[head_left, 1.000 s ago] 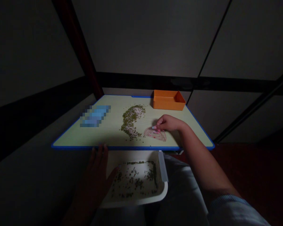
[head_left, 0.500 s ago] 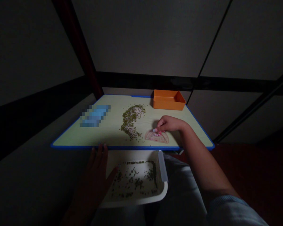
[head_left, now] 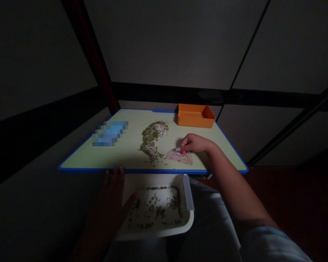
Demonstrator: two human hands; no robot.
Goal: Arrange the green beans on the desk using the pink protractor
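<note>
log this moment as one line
right hand: holding pink protractor | left hand: at white tub | green grains: on table, in tub | orange box: on table

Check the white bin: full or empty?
Neither. Small green grains lie scattered over the floor of the white bin, with bare patches between.

- Protractor (head_left: 177, 158): thin, see-through plastic, smooth.
- Tub (head_left: 158, 233): smooth plastic, satin at the rim; its clip (head_left: 188, 193) is cloudy plastic.
- Box (head_left: 195, 121): smooth plastic, low sheen.
- Counter (head_left: 120, 154): smooth top with faint grain lines; plastic-looking edge (head_left: 153, 171).
- Sleeve (head_left: 270, 244): matt cloth, ribbed cuff.
</note>
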